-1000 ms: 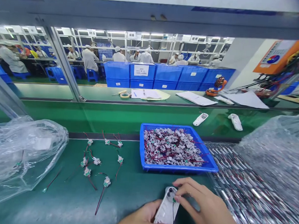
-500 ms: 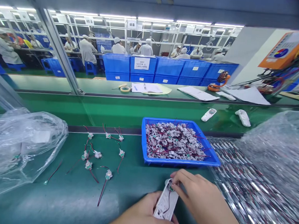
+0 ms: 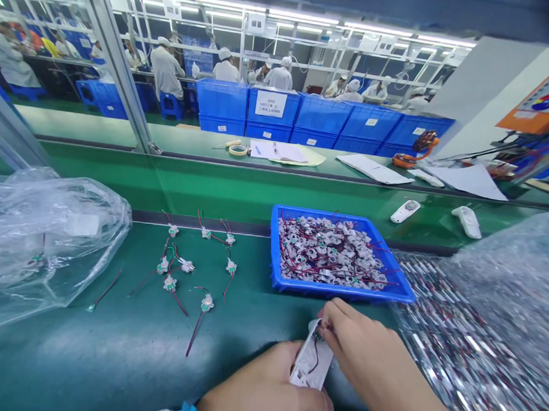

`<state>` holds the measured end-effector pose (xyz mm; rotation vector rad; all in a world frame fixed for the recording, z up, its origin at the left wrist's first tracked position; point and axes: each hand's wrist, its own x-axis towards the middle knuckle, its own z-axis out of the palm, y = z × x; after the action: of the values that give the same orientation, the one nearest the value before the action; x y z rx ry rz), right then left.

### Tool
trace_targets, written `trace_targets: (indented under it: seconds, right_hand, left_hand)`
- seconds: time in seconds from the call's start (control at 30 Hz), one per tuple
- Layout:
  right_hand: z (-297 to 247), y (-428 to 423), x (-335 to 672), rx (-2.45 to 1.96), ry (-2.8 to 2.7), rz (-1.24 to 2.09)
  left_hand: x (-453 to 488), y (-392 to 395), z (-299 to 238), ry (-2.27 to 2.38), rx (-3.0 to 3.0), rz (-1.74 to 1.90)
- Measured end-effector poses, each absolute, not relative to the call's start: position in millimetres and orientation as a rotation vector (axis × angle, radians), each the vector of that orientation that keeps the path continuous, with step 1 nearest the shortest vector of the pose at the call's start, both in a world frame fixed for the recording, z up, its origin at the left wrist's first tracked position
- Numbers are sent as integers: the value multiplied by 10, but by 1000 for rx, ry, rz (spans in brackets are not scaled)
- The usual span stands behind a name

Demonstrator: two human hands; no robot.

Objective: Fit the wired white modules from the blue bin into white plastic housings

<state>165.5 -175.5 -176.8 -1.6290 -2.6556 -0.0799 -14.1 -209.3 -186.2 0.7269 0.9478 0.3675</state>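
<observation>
- Head view: the left hand point(image 3: 280, 376) clasps the white shell point(image 3: 322, 362), slanted over the bench point(image 3: 130, 358) near the blue tray point(image 3: 343, 292).
- The right hand's point(image 3: 363, 344) fingers are bunched at the shell's far end, by a dark wire point(image 3: 316, 353); what they pinch is hidden.
- Small parts point(image 3: 330, 252) fill the tray.

The casing point(image 3: 322, 360) in the hands point(image 3: 275, 379) is white. Beyond them, the tray point(image 3: 343, 292) is blue; beneath, the tabletop point(image 3: 121, 351) is green.

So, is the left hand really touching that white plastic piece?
Touching. The head view shows the left hand gripping the white plastic piece, its thumb lying across the face.
</observation>
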Motion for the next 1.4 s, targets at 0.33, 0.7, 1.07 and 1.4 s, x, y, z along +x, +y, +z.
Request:
trace_targets:
  seconds: [0.33, 0.7, 1.07, 1.4]
  right_hand:
    - [-1598, -1604, 1543, -1740, -2706, 281]
    - [-1674, -1744, 1615, -1632, -2503, 531]
    - [-1598, -1949, 1760, -1593, -2102, 905]
    - [-1445, -1919, 2132, -1543, -1754, 712]
  left_hand:
    - [-192, -2057, -1841, 884, 818, 344]
    - [-253, -2010, -1827, 978, 1008, 377]
    - [-290, -2048, -1709, 1146, 1328, 435]
    - [-327, -2068, -1447, 1334, 1463, 283]
